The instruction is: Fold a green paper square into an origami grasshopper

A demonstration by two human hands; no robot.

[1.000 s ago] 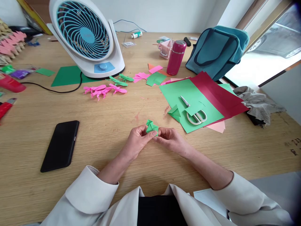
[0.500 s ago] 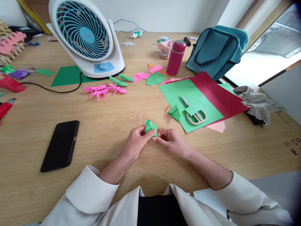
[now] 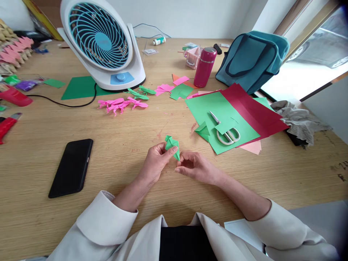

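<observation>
Compared with half a second ago, the small folded green paper piece (image 3: 170, 142) shows a long, narrow point slanting down toward the right hand (image 3: 199, 168), where its lower edge looked blunt before. The right thumb has dropped away from the forefinger, so that grip now stands a little wide; whether a fingertip still brushes the paper's point, I cannot tell. The left hand (image 3: 155, 164) keeps its grip closed on the paper, thumb across the front, holding it above the middle of the pale wooden tabletop (image 3: 122, 145). The paper is creased in crisp facets, with a small peaked flap at its upper end and the sharp tip at its lower one. Toward the back sits a pink see-through plastic basket (image 3: 192, 58), its contents too small to make out, just beside a magenta metal flask (image 3: 204, 67) with its lid on. The teal fabric bag (image 3: 251, 61) leans to the right of the flask, its inside hidden. Nearer, silver scissors with white handles (image 3: 230, 136) lie on a large light-green paper sheet (image 3: 201, 105), partly under a small green scrap (image 3: 225, 126).
</observation>
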